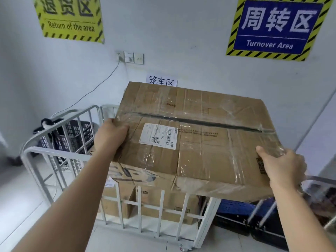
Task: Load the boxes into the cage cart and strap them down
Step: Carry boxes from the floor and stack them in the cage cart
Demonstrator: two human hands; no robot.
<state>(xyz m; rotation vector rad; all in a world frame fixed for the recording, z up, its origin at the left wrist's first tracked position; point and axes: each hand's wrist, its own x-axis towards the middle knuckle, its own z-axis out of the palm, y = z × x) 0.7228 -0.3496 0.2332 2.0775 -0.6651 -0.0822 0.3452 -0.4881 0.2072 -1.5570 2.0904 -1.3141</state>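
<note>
Left hand [109, 135]: closed round left edge of large brown cardboard box with clear tape and white label [200, 142], thumb on top face.
Right hand [280, 166]: grips near right corner of same box, thumb on top.
Box between both hands, tilted, in air above white metal cage cart [54, 151].
Other brown cardboard boxes [172, 199] inside cart, below.

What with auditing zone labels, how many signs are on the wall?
3: yellow sign top left, blue sign top right, white paper sign centre, partly behind the box. Others may be hidden.
</note>
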